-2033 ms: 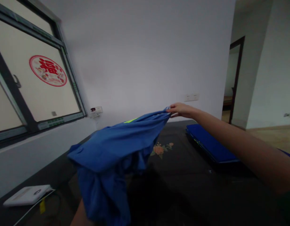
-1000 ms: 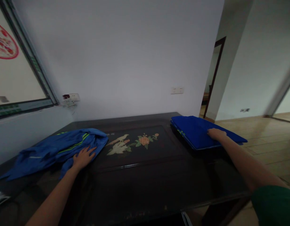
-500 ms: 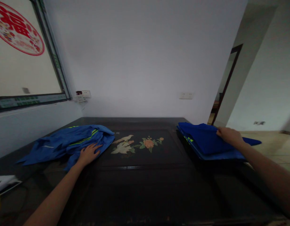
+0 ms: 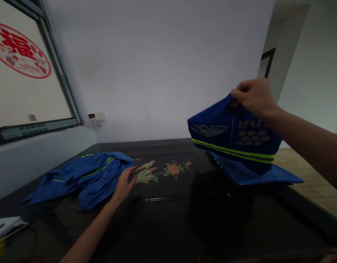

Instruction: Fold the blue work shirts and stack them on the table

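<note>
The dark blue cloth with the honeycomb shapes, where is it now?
In the head view, the dark blue cloth is on the right, hanging from the right hand over the lighter blue cloth near the table's right edge.

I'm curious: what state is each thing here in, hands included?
Dark blue garment: lifted, hanging down.
Right hand: closed on that garment.
Blue cloth at right: lying flat, partly hidden.
Blue garment at left: rumpled, lying on the dark table.
Left hand: open, beside it; contact unclear.
White item: cut off, state unclear.
</note>
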Tool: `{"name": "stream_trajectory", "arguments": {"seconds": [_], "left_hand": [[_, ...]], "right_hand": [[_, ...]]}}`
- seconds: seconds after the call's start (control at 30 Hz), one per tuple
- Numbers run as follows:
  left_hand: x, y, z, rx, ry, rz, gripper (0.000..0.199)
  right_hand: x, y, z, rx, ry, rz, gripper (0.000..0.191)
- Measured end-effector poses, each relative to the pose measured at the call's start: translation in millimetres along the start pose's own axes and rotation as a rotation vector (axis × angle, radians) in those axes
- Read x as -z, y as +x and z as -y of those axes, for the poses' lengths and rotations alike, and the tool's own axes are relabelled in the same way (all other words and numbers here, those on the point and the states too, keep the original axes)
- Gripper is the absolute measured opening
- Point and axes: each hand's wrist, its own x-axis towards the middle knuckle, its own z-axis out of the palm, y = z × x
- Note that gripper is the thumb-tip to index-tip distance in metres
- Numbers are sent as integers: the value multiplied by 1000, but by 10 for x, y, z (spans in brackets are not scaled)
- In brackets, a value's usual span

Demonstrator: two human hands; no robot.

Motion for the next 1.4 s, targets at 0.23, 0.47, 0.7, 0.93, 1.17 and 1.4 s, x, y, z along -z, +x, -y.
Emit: {"name": "stream_trajectory", "arguments": {"seconds": [0.23, 0.47, 0.7, 0.93, 1.17, 1.4], "left_hand": [[-749, -349, -1441, 69, -777, 363, 81], [-382, -701, -1453, 307, -709, 336, 49], [610, -625, -1108, 275, -392, 89, 45], [1574, -412, -1339, 293, -255, -453, 33], [1502, 27, -735, 59, 295, -278, 34], [652, -297, 0, 4, 409, 415, 45]], "right_hand": [[-127, -15, 655, 80, 337, -188, 25], [-90, -358, 356, 106, 248, -119, 23], [138, -737, 31, -121, 126, 58, 33], [271, -768, 303, 103, -41, -258, 27], [-396, -1112, -54, 217, -265, 567, 26], [-998, -2116, -493, 145, -296, 1154, 25]]}}
